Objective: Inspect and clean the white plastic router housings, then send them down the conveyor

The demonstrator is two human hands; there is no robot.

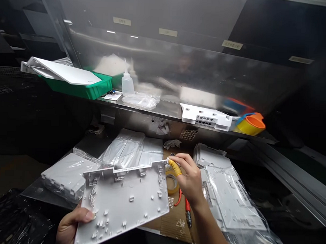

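A white plastic panel (133, 189) with clips and small posts on its inner face is held tilted above the bench. My left hand (73, 222) grips its lower left edge, thumb on the inner face and fingers hidden behind. At the panel's upper right corner is my right hand (187, 173), its fingers bent together around something small and white. A yellow covering wraps its thumb. Below and beside the right hand lie a roll of tape (172, 183) and a red-handled tool (188, 209) on brown cardboard (171, 228).
Bagged white panels (66, 171) lie at left, and more plastic-wrapped panels (232, 197) at right. The metal shelf (166, 107) bears a green bin (92, 91), a clear bottle (127, 84), a white part (206, 116) and colored cups (250, 125).
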